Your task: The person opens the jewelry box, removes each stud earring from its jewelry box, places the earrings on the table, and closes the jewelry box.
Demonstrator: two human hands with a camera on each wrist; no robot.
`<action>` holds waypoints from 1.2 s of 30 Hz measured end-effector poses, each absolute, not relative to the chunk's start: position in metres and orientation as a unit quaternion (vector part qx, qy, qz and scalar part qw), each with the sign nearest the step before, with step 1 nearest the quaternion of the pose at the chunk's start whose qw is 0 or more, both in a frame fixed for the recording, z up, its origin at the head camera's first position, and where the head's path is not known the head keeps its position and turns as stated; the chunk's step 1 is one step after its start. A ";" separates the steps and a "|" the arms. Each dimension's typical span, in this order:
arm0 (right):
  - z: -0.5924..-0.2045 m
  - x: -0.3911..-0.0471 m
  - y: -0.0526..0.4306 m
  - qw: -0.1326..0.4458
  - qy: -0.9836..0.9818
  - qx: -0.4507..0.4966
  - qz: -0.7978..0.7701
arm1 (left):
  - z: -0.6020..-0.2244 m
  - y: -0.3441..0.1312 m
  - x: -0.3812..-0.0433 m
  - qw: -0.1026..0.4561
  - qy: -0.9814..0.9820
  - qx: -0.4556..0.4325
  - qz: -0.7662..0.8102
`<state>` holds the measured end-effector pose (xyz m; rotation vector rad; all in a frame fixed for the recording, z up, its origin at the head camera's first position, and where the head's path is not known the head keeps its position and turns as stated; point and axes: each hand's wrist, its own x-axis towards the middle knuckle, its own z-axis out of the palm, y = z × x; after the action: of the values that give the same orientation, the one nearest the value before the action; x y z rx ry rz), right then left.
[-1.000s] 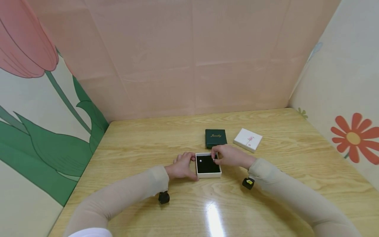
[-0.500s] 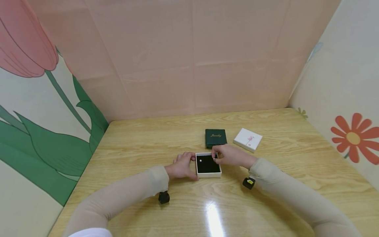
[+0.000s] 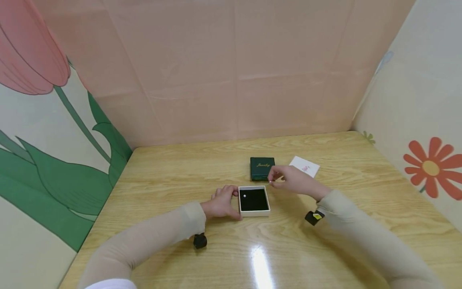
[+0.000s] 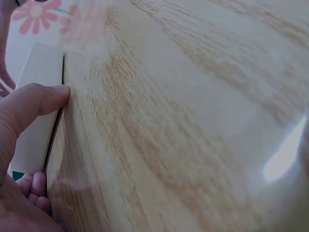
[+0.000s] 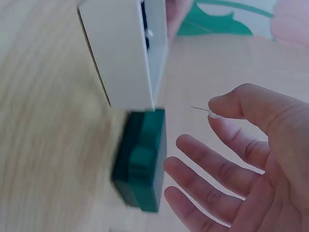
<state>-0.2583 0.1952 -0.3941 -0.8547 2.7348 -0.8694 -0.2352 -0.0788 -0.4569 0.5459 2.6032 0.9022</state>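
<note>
An open white jewelry box (image 3: 254, 214) with a black insert (image 3: 255, 202) stands on the wooden table. One pearl stud earring (image 3: 244, 196) sits in the insert's upper left. My left hand (image 3: 221, 204) steadies the box at its left side, thumb at the near corner and fingers by the far one; the thumb (image 4: 46, 99) lies along the white wall in the left wrist view. Up and to the right of the box, my right hand (image 3: 297, 181) pinches a second pearl stud earring (image 5: 212, 114) between thumb and index finger, its thin post sticking out. The other fingers are loosely bent.
A dark green box (image 3: 262, 165) with gold lettering stands behind the white one, close to my right fingers. Farther right lies a white lid (image 3: 306, 164) with a pink flower print, partly behind my right hand. Printed cloth walls (image 3: 231, 80) border the table.
My right hand has lifted away from the insert, moving right and toward the back with the stud earring in its fingertips. The left hand and the box have stayed put.
</note>
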 end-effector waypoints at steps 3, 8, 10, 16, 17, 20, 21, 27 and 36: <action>-0.392 -0.260 0.208 0.064 0.914 -0.271 -0.294 | -0.458 -0.079 -0.236 0.167 0.913 0.192 0.320; -0.395 -0.262 0.226 0.069 0.917 -0.263 -0.293 | -0.460 -0.080 -0.238 0.167 0.913 0.194 0.318; -0.400 -0.264 0.231 0.075 0.916 -0.268 -0.288 | -0.461 -0.080 -0.238 0.168 0.912 0.195 0.319; -0.415 -0.269 0.242 0.119 0.904 -0.288 -0.292 | -0.460 -0.081 -0.237 0.169 0.910 0.194 0.326; -0.418 -0.270 0.243 0.124 0.902 -0.291 -0.293 | -0.460 -0.081 -0.237 0.168 0.910 0.194 0.326; -0.421 -0.271 0.246 0.133 0.900 -0.293 -0.295 | -0.460 -0.080 -0.236 0.170 0.909 0.195 0.328; -0.422 -0.271 0.247 0.132 0.900 -0.293 -0.293 | -0.460 -0.080 -0.236 0.171 0.908 0.195 0.328; -0.422 -0.271 0.247 0.136 0.910 -0.278 -0.276 | -0.459 -0.080 -0.235 0.173 0.911 0.192 0.320; -0.421 -0.272 0.249 0.168 0.922 -0.241 -0.252 | -0.455 -0.079 -0.234 0.172 0.910 0.197 0.321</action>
<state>-0.2719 0.2486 -0.4206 -0.6845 2.6239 -0.7168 -0.2344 -0.0793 -0.4551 0.5576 2.5826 0.9114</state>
